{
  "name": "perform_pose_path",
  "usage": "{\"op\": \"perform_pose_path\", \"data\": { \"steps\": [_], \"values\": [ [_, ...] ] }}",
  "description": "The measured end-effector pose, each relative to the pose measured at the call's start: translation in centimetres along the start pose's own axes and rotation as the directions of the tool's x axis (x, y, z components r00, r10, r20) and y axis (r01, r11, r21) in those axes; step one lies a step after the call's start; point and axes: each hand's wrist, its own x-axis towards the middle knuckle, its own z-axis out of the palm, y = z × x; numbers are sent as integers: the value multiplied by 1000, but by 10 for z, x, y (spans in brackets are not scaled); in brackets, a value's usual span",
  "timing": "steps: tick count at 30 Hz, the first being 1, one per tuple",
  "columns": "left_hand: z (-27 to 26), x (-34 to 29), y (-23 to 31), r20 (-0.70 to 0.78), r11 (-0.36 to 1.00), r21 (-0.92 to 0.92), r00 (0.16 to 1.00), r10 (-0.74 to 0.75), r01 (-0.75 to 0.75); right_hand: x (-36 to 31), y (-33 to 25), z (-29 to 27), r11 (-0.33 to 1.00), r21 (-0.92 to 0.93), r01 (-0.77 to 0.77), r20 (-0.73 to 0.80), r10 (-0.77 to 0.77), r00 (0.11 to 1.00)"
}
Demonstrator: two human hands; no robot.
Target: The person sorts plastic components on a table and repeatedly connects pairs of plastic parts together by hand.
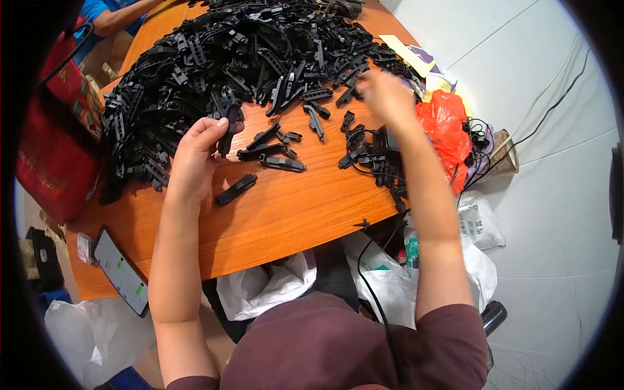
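My left hand (pixel 197 151) is closed around a slim black plastic part (pixel 227 135), thumb on top, held upright over the table's left half. Behind it spreads a large heap of similar black plastic parts (pixel 240 49). Several loose ones lie just right of my left hand, among them a single black piece (pixel 236 189) near the front. My right hand (pixel 388 99) is over the right end of the heap, close to a few black pieces (pixel 351 91). Its fingers are smeared by motion, so whether they grip anything is unclear.
Black cables and small parts (pixel 374 159) lie under my right forearm. Beside them is an orange-red plastic bag (pixel 444 127). A phone (pixel 121 270) rests at the left corner of the wooden table (pixel 279 221), near a red bag (pixel 58 143). Another person's arm (pixel 120 18) reaches in at the far left.
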Motion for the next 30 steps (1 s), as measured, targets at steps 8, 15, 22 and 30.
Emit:
{"op": "perform_pose_path", "data": {
  "steps": [8,15,22,30],
  "values": [
    [7,0,-5,26,997,-72,999,-40,42,124,151,40,810,488,-325,185,269,945],
    [9,-7,0,25,996,-84,1000,-16,18,208,195,54,913,311,-264,61,258,964],
    [18,-12,1,63,997,-64,997,-47,51,254,142,49,848,331,-414,365,289,885],
    [22,-19,8,-1,997,-8,997,-82,82,308,76,58,990,103,-101,243,73,967]
  ]
}}
